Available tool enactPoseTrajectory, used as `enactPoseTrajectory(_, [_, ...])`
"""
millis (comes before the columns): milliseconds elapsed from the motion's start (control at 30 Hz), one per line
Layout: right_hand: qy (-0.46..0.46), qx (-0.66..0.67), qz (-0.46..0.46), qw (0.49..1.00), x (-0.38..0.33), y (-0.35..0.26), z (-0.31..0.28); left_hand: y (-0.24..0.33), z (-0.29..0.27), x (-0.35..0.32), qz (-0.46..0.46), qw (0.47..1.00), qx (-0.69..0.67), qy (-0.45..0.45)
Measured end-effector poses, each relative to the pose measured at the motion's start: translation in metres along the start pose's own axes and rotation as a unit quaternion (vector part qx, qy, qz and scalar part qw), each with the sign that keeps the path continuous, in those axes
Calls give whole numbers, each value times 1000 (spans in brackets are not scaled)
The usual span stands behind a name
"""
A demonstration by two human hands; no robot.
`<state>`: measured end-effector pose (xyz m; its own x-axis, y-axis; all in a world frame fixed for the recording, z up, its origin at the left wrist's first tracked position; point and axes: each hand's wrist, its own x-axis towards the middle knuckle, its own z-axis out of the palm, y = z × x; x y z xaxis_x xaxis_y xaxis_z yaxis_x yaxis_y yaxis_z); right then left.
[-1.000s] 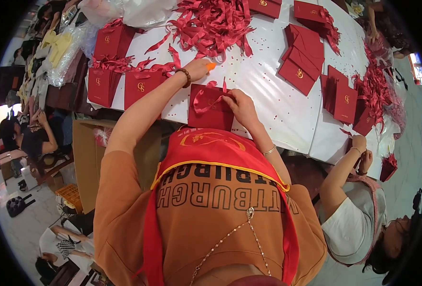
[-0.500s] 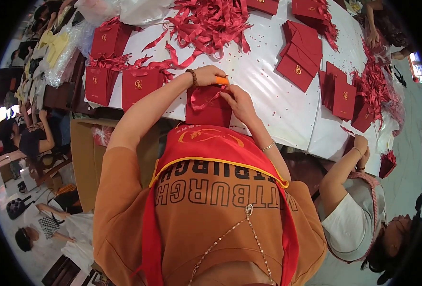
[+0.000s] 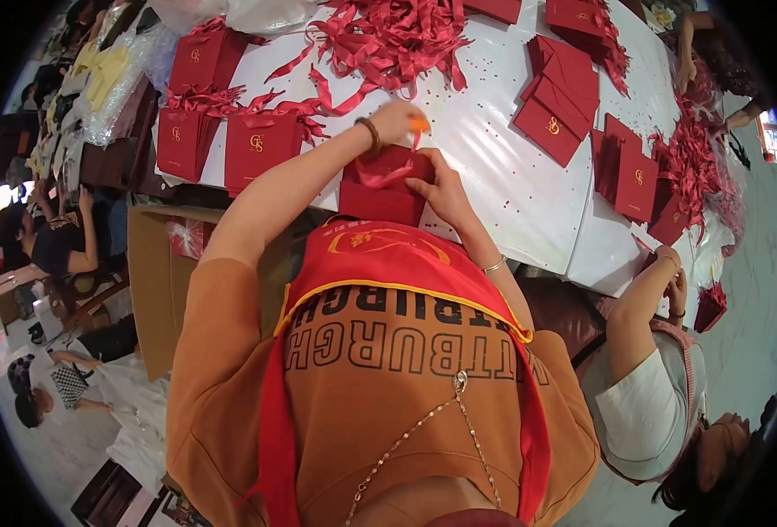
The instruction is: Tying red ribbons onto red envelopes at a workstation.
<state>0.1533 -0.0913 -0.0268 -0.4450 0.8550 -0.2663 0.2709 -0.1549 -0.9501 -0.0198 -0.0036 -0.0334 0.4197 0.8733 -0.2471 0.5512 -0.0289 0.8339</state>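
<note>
Left hand [image 3: 397,122] and right hand [image 3: 444,187] at a red gift bag [image 3: 375,207]
Right pinches its edge; left, curled just beyond, seemingly grips ribbon [image 3: 417,140].

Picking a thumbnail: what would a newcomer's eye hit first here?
Probably the tangled heap of red ribbons, top center on the white table. Next, the red bag at the near edge, right hand at its right side. A small orange item at the left hand, by the bag's upper edge, stands out.
</note>
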Motion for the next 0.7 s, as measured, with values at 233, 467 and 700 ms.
enactPoseTrajectory(233, [-45,137,-55,988,3,7,-4,6,-48,3,-21,904,-396,160])
enactPoseTrajectory(467, [31,265,-73,961,10,-18,9,4,-24,-98,-71,915,-363,163])
enactPoseTrajectory(700, [7,232,-54,971,44,-44,69,-31,-8,-174,-113,849,-412,310])
